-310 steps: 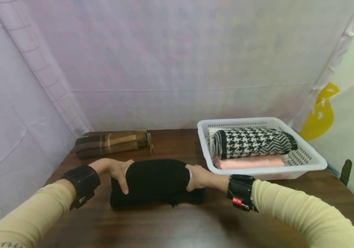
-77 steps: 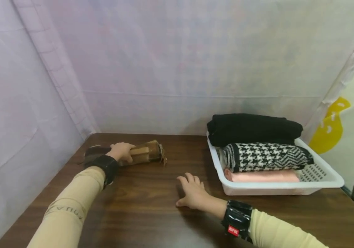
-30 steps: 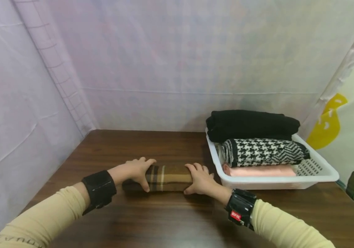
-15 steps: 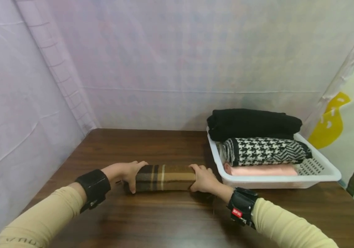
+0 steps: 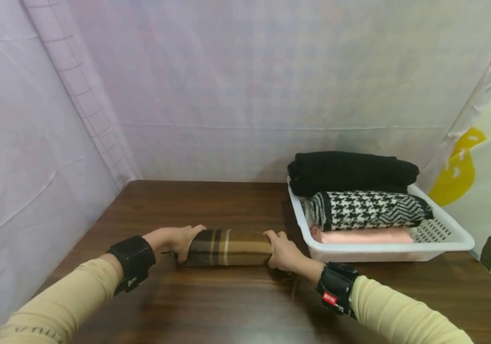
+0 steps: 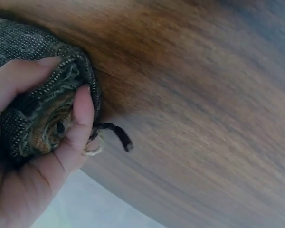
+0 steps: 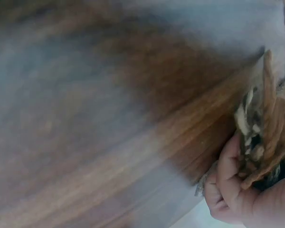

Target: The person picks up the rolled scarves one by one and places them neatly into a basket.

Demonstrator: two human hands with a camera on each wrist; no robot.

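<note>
A rolled brown plaid scarf [image 5: 232, 248] lies crosswise before me at the middle of the table. At its left end my left hand [image 5: 181, 241] grips the roll; the left wrist view shows the thumb and a finger pinching the outer layers beside the spiral end [image 6: 42, 126], where a dark tassel strand [image 6: 115, 130] sticks out. My right hand [image 5: 284, 251] holds the opposite end, its fingers curled around it. Twisted tan fringe [image 7: 270, 95] hangs from that end in the right wrist view.
To the right stands a white plastic basket [image 5: 445, 244]. Inside it are a black rolled cloth [image 5: 350, 172] at the back, a houndstooth roll [image 5: 366, 210] in the middle and a pink roll [image 5: 363, 235] in front. Pale cloth walls [image 5: 228, 95] close off the table's back and left.
The black roll that both hands held first now lies in the basket. The plaid scarf has come from the back left to the middle, first under the left hand, now held by both.
</note>
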